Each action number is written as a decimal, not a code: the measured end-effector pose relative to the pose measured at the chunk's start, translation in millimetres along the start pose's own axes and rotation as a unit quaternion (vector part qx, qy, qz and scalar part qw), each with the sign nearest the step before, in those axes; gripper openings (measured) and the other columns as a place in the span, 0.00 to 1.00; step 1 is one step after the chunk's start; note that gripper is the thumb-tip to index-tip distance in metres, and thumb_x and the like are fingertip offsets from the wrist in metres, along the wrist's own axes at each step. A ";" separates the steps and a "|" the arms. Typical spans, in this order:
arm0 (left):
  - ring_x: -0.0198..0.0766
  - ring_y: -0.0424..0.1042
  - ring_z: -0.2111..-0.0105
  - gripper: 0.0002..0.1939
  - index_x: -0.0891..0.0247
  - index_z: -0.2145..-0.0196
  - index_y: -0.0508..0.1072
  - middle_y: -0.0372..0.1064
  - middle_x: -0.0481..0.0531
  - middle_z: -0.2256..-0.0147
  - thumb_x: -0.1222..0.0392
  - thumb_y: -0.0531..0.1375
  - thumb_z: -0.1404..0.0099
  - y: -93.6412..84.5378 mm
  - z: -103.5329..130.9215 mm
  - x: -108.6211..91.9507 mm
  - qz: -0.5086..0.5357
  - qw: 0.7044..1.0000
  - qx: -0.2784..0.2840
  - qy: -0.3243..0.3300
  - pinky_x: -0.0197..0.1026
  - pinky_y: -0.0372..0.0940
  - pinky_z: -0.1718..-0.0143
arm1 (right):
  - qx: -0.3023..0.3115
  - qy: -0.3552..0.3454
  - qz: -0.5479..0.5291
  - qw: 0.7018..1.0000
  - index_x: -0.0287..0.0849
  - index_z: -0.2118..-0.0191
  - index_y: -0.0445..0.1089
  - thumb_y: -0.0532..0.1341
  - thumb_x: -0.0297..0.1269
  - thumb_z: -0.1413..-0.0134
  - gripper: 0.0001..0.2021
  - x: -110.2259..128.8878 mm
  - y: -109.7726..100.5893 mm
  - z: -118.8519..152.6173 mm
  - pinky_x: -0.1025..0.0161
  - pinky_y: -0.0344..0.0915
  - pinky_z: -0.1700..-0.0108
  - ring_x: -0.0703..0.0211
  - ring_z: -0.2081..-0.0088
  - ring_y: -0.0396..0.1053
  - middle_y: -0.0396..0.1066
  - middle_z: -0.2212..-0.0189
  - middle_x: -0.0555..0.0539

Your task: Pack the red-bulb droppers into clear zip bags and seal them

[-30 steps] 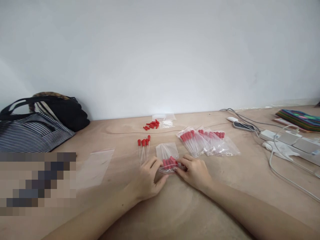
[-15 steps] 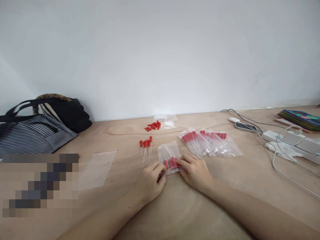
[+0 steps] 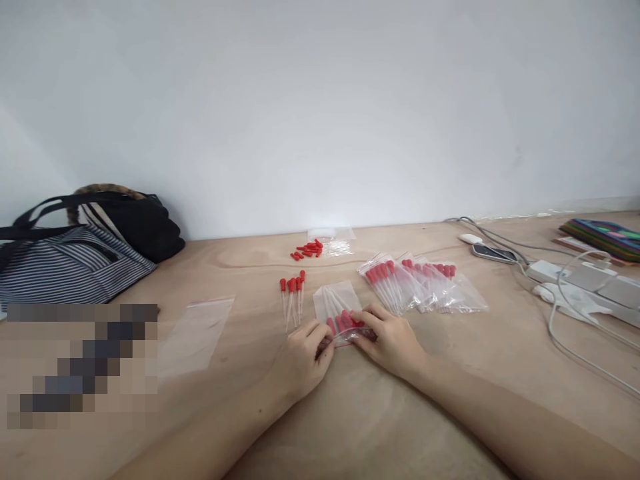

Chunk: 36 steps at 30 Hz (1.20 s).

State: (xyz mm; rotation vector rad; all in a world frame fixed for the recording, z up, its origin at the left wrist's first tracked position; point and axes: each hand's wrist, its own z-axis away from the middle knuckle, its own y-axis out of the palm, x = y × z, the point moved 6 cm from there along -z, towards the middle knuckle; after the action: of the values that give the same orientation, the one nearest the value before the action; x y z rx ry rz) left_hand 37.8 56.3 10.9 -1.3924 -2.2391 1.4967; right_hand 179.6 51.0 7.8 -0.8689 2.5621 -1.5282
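A clear zip bag (image 3: pixel 327 301) lies in front of me with several red-bulbed droppers (image 3: pixel 345 320) inside, their bulbs toward its near, red-lined opening. My left hand (image 3: pixel 309 357) pinches the bag's near left corner with curled fingers. On the other side, my right hand (image 3: pixel 387 340) grips the near right edge, fingers bent over the plastic close to the bulbs. Just beyond my left hand are several loose droppers (image 3: pixel 292 287) with red bulbs. Filled bags of droppers (image 3: pixel 395 287) overlap to the right, and a flat zip bag (image 3: pixel 203 333) lies to the left.
Near the wall are loose red rubber bulbs (image 3: pixel 310 250) and glass tubes (image 3: pixel 337 247) on a plastic bag. A striped bag (image 3: pixel 75 267) stands at the left. At the right are a phone (image 3: pixel 494 253), a power strip (image 3: pixel 590 287), cables, and colourful folders (image 3: pixel 605 239).
My right hand has shifted slightly left along the bag's opening, its fingers now further over the plastic. My left hand keeps its hold at the left corner.
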 end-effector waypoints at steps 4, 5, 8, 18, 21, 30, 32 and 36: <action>0.33 0.66 0.75 0.06 0.62 0.74 0.63 0.63 0.46 0.76 0.67 0.51 0.40 0.0 -0.9 -2.2 -0.008 1.000 -0.001 0.008 0.32 0.60 0.75 | -0.001 0.034 0.035 0.999 0.45 0.60 0.67 0.57 0.31 0.53 0.11 -0.6 0.8 -1.1 0.69 0.58 0.74 0.62 0.69 0.68 0.68 0.67 0.49; 0.33 0.66 0.75 0.06 0.62 0.74 0.63 0.63 0.46 0.76 0.67 0.51 0.39 -0.3 -1.2 -2.6 -0.010 1.000 -0.003 0.009 0.32 0.60 0.75 | -0.002 0.041 0.032 0.999 0.44 0.61 0.67 0.57 0.30 0.53 0.11 -1.0 0.8 -1.3 0.69 0.58 0.73 0.62 0.69 0.68 0.68 0.67 0.50; 0.34 0.66 0.75 0.06 0.62 0.74 0.63 0.63 0.46 0.75 0.67 0.51 0.39 -0.8 -1.7 -3.4 -0.014 1.000 -0.006 0.012 0.33 0.60 0.74 | -0.004 0.061 0.012 0.998 0.43 0.64 0.66 0.57 0.32 0.53 0.08 -3.4 1.0 -1.9 0.69 0.59 0.72 0.63 0.70 0.68 0.68 0.67 0.49; 0.34 0.64 0.75 0.07 0.62 0.74 0.62 0.63 0.47 0.75 0.68 0.50 0.39 0.7 -2.1 -4.2 -0.021 1.000 0.000 0.022 0.35 0.59 0.74 | -0.066 0.008 0.077 0.995 0.41 0.68 0.65 0.55 0.27 0.56 0.06 6.0 1.6 -2.0 0.67 0.57 0.70 0.61 0.69 0.65 0.67 0.70 0.48; 0.34 0.64 0.75 0.06 0.62 0.74 0.63 0.63 0.47 0.75 0.68 0.51 0.40 0.6 -2.2 -5.0 -0.028 0.999 -0.001 0.027 0.35 0.58 0.74 | -0.047 0.023 0.064 0.997 0.40 0.69 0.65 0.55 0.30 0.54 0.04 3.1 4.2 -3.3 0.67 0.57 0.72 0.62 0.72 0.64 0.66 0.71 0.48; 0.34 0.64 0.75 0.07 0.62 0.74 0.62 0.63 0.47 0.76 0.67 0.51 0.38 -1.9 -2.3 -8.5 -0.029 0.999 -0.006 0.033 0.35 0.58 0.74 | -0.022 -0.077 -0.007 0.997 0.41 0.61 0.67 0.51 0.23 0.51 0.13 10.8 2.4 -4.7 0.61 0.59 0.61 0.58 0.62 0.62 0.67 0.64 0.45; 0.34 0.64 0.75 0.07 0.62 0.74 0.63 0.63 0.46 0.76 0.67 0.51 0.39 -1.8 -2.2 -8.4 -0.029 0.999 -0.008 0.037 0.35 0.58 0.74 | -0.032 -0.077 0.000 0.997 0.42 0.62 0.68 0.51 0.23 0.50 0.13 10.3 0.2 -4.1 0.61 0.59 0.60 0.58 0.62 0.62 0.67 0.63 0.45; 0.35 0.64 0.75 0.06 0.62 0.74 0.63 0.63 0.47 0.75 0.67 0.51 0.39 -2.4 -1.5 -7.8 -0.022 0.999 -0.013 0.033 0.35 0.59 0.73 | -0.050 -0.070 0.015 0.996 0.42 0.64 0.69 0.52 0.24 0.50 0.12 6.7 -4.1 -3.5 0.60 0.58 0.60 0.58 0.62 0.63 0.67 0.64 0.45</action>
State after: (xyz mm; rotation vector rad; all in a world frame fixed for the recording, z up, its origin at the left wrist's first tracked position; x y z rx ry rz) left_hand 41.6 51.4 16.3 -1.3690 -2.2409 1.3920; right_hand 174.7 49.2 14.6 -0.9075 2.5564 -1.2927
